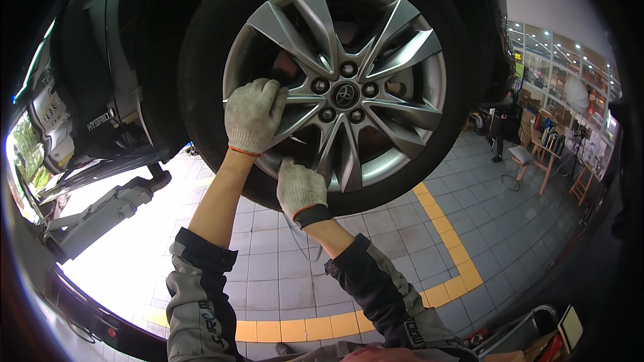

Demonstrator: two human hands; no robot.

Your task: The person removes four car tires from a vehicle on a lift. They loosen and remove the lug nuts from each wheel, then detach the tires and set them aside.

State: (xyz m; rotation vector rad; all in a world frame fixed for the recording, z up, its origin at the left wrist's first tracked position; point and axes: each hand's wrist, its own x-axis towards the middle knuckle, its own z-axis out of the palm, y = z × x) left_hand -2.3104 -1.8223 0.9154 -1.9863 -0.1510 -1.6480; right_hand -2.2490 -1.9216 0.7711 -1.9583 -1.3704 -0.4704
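A large wheel with a black tyre and a silver five-bolt alloy rim hangs in front of me on a raised dark car. My left hand, in a grey knit glove, is on the left side of the rim, fingers curled over a spoke. My right hand, also gloved, is lower down at the bottom-left of the rim, its fingers curled against it; the fingertips are partly hidden. A thin grey cable or hose hangs below that hand.
A lift arm reaches under the car at left. Grey floor tiles carry a yellow border. At right are a person in dark clothing, stools, stands and glass walls. A metal cart with tools sits at lower right.
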